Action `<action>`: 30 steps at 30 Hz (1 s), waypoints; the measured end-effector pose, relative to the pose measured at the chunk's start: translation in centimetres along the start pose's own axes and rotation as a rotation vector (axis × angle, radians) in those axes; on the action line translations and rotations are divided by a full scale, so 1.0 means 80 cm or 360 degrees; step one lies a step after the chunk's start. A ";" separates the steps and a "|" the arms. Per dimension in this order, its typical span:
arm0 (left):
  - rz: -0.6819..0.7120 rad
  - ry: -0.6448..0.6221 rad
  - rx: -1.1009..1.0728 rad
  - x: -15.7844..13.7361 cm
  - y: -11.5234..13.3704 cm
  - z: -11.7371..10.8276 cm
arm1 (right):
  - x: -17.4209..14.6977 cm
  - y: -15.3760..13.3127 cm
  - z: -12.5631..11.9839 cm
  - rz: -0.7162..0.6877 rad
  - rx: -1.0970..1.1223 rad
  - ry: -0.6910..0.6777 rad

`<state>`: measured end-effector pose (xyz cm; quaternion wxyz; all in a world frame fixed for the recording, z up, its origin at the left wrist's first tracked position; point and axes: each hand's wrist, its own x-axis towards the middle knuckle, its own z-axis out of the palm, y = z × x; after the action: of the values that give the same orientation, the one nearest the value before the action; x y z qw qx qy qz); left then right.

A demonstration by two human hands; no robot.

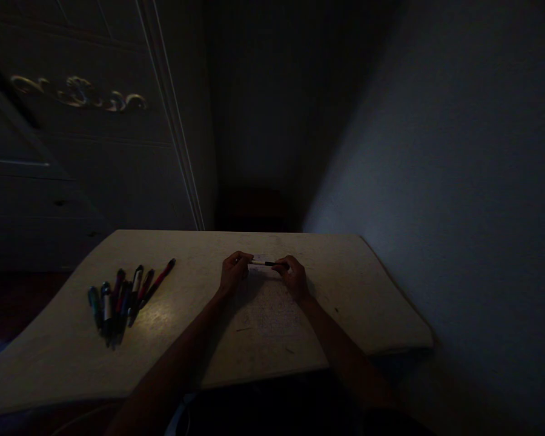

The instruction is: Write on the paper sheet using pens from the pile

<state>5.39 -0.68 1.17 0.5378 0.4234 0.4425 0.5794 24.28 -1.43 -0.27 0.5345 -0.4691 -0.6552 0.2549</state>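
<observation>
A: Where is the held pen (262, 263)?

B: Over the middle of the far half of the worktop (345, 272), lying crosswise between the two hands; its visible barrel is pale toward the left and dark toward the right.

A: How do the fingers stand?

B: Those of the left hand (234, 272) are closed in a pinch about the pen's left end. Those of the right hand (293, 278) are likewise drawn together, gripping the dark right end. Whether the pen touches the surface beneath cannot be told in the dim light.

A: What lies to the left?

B: A loose cluster of pens (118, 301), well apart from the hands, several overlapping. A teal pen (94, 304) marks its left side; a red pen (160, 282) slants outward on the right.

A: And the surroundings?

B: Faint speckled markings (275, 312) cover the surface between the forearms. An ornate handle (79, 92) is mounted on the dark furniture (118, 181) at upper left; a bluish wall (458, 169) rises at right.
</observation>
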 end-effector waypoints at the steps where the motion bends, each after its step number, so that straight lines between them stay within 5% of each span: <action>1: 0.0031 0.0020 0.0023 0.000 0.000 0.000 | 0.000 -0.001 0.000 0.0006 0.0002 0.0001; 8: 0.0248 -0.0109 0.0009 -0.002 0.002 -0.002 | -0.001 -0.005 -0.003 0.0088 -0.0087 -0.0035; 13: 0.0279 -0.0058 0.0214 0.002 -0.002 -0.006 | 0.001 -0.004 -0.005 0.0202 0.0012 -0.0018; 23: 0.0244 0.0043 0.0400 -0.004 0.009 -0.007 | 0.001 -0.001 -0.002 0.0092 0.0085 0.0021; 30: 0.0301 -0.0139 0.0363 -0.006 0.017 -0.007 | 0.001 0.000 -0.003 0.0152 0.0129 -0.0023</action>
<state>4.57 -1.27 2.34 0.4479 0.5463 0.4400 0.5544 24.52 -1.41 -0.13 0.5355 -0.4759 -0.6251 0.3098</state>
